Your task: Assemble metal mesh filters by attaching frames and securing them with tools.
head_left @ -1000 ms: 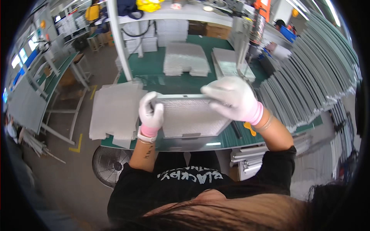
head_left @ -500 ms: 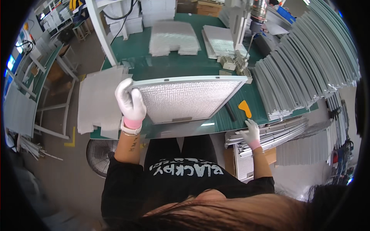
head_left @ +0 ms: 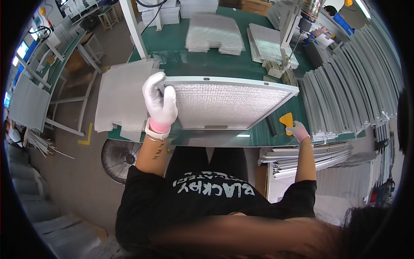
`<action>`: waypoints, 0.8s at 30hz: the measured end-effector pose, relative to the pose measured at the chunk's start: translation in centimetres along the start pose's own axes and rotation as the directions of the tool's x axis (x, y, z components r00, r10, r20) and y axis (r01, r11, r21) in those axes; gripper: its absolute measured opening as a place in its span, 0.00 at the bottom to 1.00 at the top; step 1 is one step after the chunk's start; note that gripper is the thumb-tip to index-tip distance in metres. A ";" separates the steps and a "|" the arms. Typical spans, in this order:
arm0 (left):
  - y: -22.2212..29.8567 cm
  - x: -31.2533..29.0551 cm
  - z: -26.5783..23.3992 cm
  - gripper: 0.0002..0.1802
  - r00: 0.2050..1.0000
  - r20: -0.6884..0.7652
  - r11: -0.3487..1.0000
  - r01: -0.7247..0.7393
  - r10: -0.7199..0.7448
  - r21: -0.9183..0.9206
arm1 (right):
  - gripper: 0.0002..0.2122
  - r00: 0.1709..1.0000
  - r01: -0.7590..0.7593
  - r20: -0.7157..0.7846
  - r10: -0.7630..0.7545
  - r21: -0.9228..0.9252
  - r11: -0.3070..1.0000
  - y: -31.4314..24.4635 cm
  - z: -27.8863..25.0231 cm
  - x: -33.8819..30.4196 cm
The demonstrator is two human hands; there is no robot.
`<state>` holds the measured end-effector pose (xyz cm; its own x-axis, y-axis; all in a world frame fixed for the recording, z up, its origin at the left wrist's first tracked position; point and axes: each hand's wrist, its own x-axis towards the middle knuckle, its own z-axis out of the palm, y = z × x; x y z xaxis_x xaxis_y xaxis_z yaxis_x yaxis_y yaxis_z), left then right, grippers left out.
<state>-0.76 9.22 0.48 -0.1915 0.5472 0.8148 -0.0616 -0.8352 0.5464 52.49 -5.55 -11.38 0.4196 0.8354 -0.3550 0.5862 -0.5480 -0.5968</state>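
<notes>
My left hand [head_left: 158, 103], in a white glove with a pink cuff, is closed on the left edge of a framed metal mesh filter panel [head_left: 233, 105]. The panel stands tilted, its lower edge on the green table and its silvery mesh facing me. At the table's front edge, my gloved right hand [head_left: 297, 131] has its fingers on the narrow end of a yellow scraper [head_left: 285, 120]. The scraper's broad end points away from me. Between the scraper and the panel lies a dark bar [head_left: 271, 126].
Flat mesh sheets [head_left: 125, 93] lie left of the panel; more stacks [head_left: 213, 34] sit behind it. Frames [head_left: 345, 86] stand in a long row on the right. A drill-like machine [head_left: 307, 19] hangs above metal blocks [head_left: 274, 69]. A fan [head_left: 120, 159] stands below.
My right hand has moved from just in front of the yellow scraper onto its narrow end. My left hand still holds the panel; the whole view has shifted.
</notes>
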 end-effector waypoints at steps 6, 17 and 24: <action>-0.7 1.2 0.4 0.21 0.999 0.017 0.998 0.037 -0.038 0.043 | 0.08 0.897 0.308 -0.422 -0.132 0.383 0.871 -8.5 2.5 -9.0; -2.2 1.7 0.8 0.22 0.993 0.099 0.992 0.053 -0.064 0.111 | 0.08 0.516 0.823 0.445 -0.732 -0.496 0.278 -31.8 19.9 -12.8; -2.1 1.3 0.9 0.19 0.999 0.037 0.987 0.017 -0.023 0.160 | 0.06 0.540 0.836 0.538 -0.647 -0.432 0.338 -31.6 22.4 -10.8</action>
<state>0.04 11.73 0.53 -0.1533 0.5681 0.8085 0.0928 -0.8063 0.5842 13.93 3.64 -4.79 -0.5257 0.8286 -0.1925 0.8485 0.4948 -0.1877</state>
